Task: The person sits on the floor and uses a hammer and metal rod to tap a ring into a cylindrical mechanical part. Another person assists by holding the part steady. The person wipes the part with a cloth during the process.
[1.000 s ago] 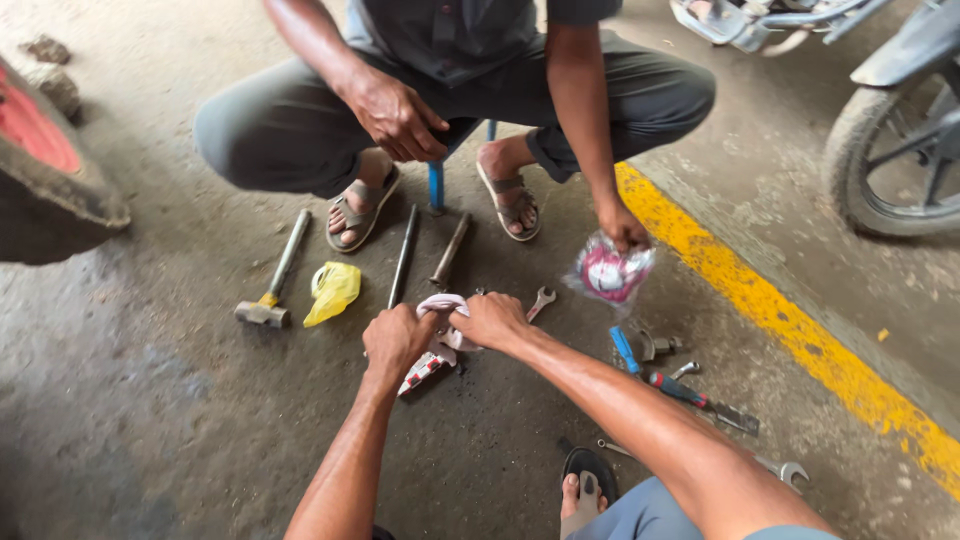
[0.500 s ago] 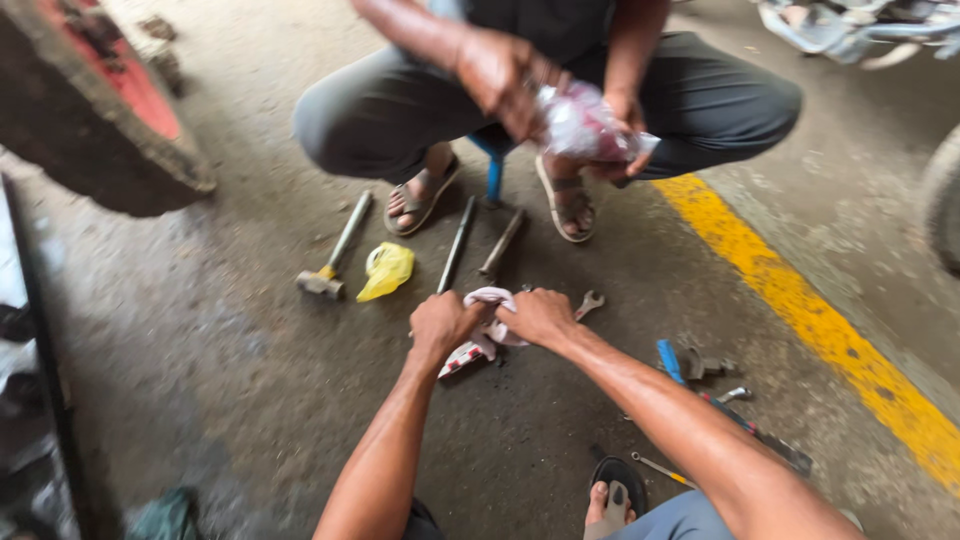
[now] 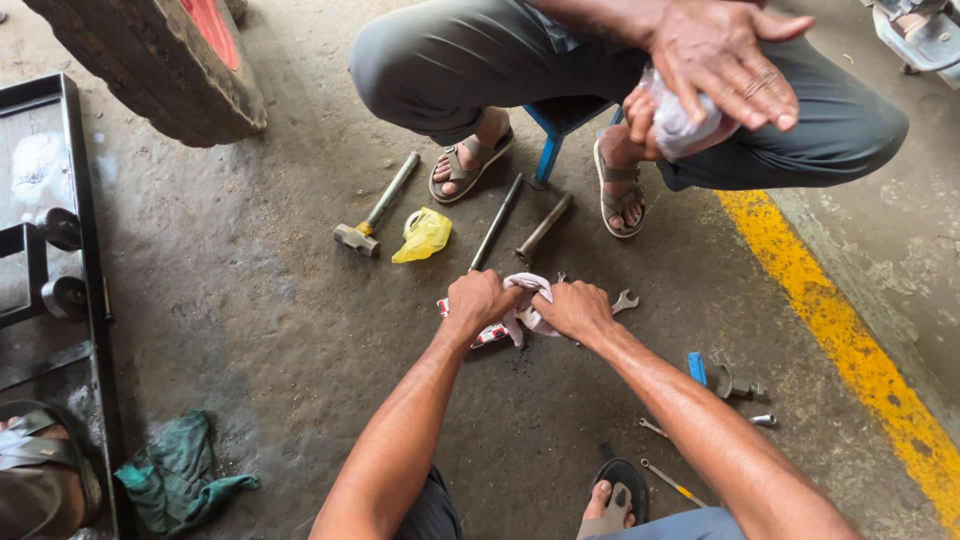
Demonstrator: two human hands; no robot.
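While both fists press down at the centre of the frame, the left hand point(image 3: 478, 302) and right hand point(image 3: 574, 308) are each clamped on a pale rag point(image 3: 528, 300), bunching it over a red-and-white part point(image 3: 488, 335) so it stays pinned to the floor point(image 3: 250, 330). That part lies directly under the knuckles, poking out below the left hand. Just right of the right hand lies a spanner point(image 3: 624, 299); a hammer point(image 3: 372, 212) and yellow bag point(image 3: 422, 234) lie above left, within easy reach.
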